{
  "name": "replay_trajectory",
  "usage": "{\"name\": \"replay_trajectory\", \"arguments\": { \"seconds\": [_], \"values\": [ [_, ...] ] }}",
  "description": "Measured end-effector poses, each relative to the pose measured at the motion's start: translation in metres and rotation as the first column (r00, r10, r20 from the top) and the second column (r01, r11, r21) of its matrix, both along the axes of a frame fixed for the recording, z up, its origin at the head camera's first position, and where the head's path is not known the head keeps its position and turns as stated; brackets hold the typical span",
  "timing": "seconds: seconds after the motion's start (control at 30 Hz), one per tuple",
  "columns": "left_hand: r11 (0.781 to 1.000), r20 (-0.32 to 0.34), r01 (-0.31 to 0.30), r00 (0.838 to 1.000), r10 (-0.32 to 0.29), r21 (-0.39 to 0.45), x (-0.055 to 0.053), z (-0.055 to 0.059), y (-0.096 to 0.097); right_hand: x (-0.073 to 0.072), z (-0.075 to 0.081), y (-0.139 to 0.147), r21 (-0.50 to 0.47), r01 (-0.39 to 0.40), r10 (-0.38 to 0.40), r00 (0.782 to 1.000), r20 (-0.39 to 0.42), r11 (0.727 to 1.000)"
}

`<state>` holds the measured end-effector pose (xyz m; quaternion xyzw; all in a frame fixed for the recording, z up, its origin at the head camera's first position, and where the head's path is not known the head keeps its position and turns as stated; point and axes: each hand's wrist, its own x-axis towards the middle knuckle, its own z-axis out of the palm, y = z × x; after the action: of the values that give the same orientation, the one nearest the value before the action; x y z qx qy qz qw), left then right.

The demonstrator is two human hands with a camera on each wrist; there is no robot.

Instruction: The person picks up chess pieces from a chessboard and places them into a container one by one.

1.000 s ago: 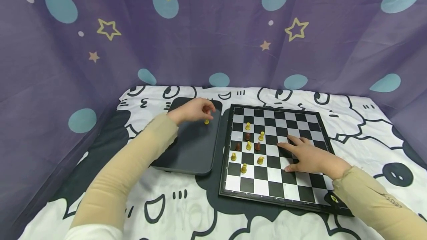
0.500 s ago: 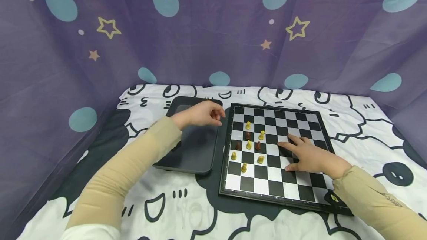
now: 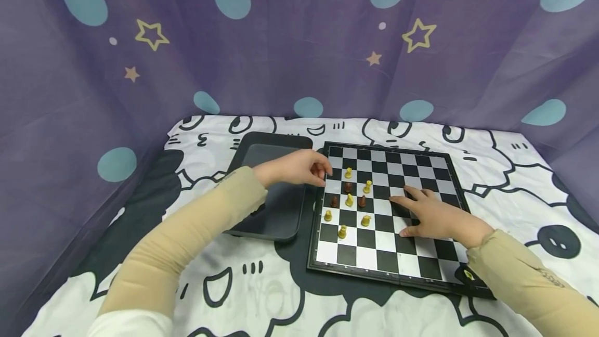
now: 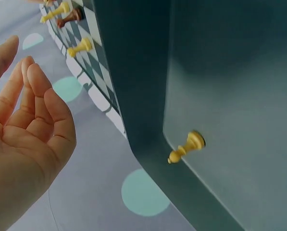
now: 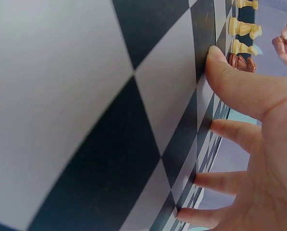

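Note:
Reaching in from the left, my left hand (image 3: 306, 166) hangs over the gap between the dark grey tray (image 3: 262, 227) and the chessboard's left edge. Its fingers are loosely bent and hold nothing, as the left wrist view also shows. A yellow chess piece (image 4: 187, 147) stands in the tray; the left hand and arm hide it in the head view. My right hand (image 3: 437, 218) rests on the chessboard (image 3: 386, 261) with fingers spread. Left of it, several yellow chess pieces (image 3: 367, 186) and 3 brown-red chess pieces (image 3: 362, 201) stand on the squares.
A white cloth (image 3: 252, 295) with black cartoon drawings covers the surface under the tray and board. Behind it hangs a purple curtain (image 3: 290, 56) with stars and blue ovals. The board's raised black rim (image 3: 355, 270) runs close beside the tray.
My left hand has moved right, from above the yellow piece in the tray toward the board's left edge. The right hand and the pieces on the board have stayed put.

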<state>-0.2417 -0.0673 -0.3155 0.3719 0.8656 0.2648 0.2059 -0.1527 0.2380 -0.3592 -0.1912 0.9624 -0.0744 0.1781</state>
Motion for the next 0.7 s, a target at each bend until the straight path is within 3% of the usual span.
{"name": "replay_trajectory", "arguments": {
  "seconds": [0.7],
  "values": [
    [0.991,0.055,0.086,0.995,-0.081,-0.103,0.015,-0.016,0.028,0.002,0.001,0.0,-0.006,0.0,0.0,1.0,-0.008,1.0]
  ]
}}
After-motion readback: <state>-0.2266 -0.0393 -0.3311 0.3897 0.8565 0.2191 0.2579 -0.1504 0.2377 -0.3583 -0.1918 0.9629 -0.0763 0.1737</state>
